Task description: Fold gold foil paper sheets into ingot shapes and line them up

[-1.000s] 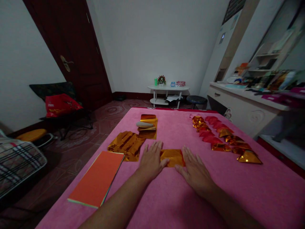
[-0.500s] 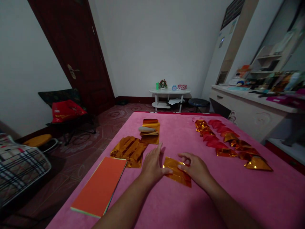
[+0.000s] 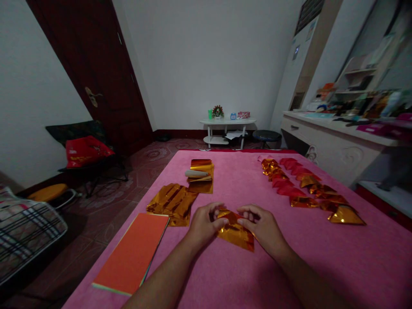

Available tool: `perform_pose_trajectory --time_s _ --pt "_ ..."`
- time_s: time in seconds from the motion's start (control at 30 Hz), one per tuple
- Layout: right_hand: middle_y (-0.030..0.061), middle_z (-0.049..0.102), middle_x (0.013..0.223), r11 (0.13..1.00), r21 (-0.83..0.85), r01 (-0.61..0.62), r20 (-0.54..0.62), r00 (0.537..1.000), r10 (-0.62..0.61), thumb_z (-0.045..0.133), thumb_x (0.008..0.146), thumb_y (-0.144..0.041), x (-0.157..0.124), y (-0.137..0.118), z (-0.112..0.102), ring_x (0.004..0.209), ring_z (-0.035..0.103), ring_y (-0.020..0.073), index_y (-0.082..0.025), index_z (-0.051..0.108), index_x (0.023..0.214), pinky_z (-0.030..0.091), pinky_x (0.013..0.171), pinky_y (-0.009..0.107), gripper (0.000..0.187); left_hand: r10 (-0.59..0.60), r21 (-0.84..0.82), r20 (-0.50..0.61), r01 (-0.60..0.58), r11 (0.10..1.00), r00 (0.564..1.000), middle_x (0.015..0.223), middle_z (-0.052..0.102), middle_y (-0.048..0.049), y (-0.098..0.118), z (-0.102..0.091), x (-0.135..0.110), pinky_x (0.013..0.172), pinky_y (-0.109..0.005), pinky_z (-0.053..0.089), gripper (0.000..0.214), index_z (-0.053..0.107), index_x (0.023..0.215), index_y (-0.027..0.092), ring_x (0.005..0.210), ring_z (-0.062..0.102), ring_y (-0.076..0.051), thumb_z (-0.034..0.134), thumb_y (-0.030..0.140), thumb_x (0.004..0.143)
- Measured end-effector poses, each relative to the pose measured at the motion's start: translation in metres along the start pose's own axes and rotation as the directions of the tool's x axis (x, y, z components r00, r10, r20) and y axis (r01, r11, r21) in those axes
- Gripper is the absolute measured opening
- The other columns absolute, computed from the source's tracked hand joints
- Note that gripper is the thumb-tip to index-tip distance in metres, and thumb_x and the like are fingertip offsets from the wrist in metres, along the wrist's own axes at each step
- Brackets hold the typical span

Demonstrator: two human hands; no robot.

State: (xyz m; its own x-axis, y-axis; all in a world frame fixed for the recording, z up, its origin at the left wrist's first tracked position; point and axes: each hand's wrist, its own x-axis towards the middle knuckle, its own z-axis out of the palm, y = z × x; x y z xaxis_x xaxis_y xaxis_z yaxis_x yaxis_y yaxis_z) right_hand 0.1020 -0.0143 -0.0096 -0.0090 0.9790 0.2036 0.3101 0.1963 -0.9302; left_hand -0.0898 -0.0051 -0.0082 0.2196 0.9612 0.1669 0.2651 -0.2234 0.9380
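Observation:
A gold foil sheet [image 3: 235,234] lies folded on the pink cloth [image 3: 289,266] in front of me. My left hand [image 3: 203,223] pinches its left upper edge with curled fingers. My right hand [image 3: 261,225] grips the upper right edge the same way, fingers bent over the foil. Both hands lift the far edge of the foil slightly off the cloth.
A stack of orange paper [image 3: 131,253] lies at the near left. Crumpled gold foil sheets [image 3: 172,201] and a foil pile with a pale tool [image 3: 196,174] on it sit beyond. A row of folded gold and red pieces [image 3: 305,191] runs along the right. A white side table [image 3: 227,128] stands at the back.
Both hands went from lying flat beside the foil to pinching it. The foil was turned and its far edge lifted off the cloth.

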Motion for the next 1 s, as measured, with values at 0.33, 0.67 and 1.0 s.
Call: perform_pose_trajectory --time_s 0.33,0.67,1.0 --pt "0.0024 0.065 0.066 0.989 0.130 -0.073 0.046 0.997 0.068 0.061 0.078 -0.048 -0.002 -0.007 -0.004 0.065 0.060 0.0189 -0.015 0.068 0.072 0.047 0.060 0.028 0.034 -0.087 -0.393 -0.168 0.014 0.919 0.982 0.062 0.064 -0.0011 -0.001 -0.002 0.006 0.058 -0.023 0.045 0.024 0.069 0.072 0.011 0.056 0.057 -0.012 0.075 0.033 0.067" --pt "0.0010 0.061 0.065 0.977 0.211 -0.042 0.013 0.999 0.040 0.063 0.078 -0.048 -0.006 -0.008 -0.004 0.062 0.056 0.0162 -0.015 0.066 0.069 0.043 0.056 0.025 0.034 -0.092 -0.565 0.033 0.094 0.820 0.995 0.090 0.071 -0.0079 -0.001 0.002 0.004 0.076 -0.031 0.052 0.046 0.063 0.104 0.013 0.078 0.068 -0.019 0.079 0.031 0.064" --pt "0.0078 0.054 0.119 0.961 0.251 0.116 0.090 0.986 -0.142 0.065 0.078 -0.030 -0.012 -0.024 0.001 0.092 0.057 0.0162 -0.025 0.054 0.126 0.050 0.074 0.027 0.049 -0.192 -0.706 0.283 0.340 0.621 0.940 0.112 0.065 -0.0108 0.016 -0.009 -0.006 0.050 -0.016 0.039 0.069 0.054 0.125 0.023 0.063 0.056 -0.008 0.081 0.035 0.062"
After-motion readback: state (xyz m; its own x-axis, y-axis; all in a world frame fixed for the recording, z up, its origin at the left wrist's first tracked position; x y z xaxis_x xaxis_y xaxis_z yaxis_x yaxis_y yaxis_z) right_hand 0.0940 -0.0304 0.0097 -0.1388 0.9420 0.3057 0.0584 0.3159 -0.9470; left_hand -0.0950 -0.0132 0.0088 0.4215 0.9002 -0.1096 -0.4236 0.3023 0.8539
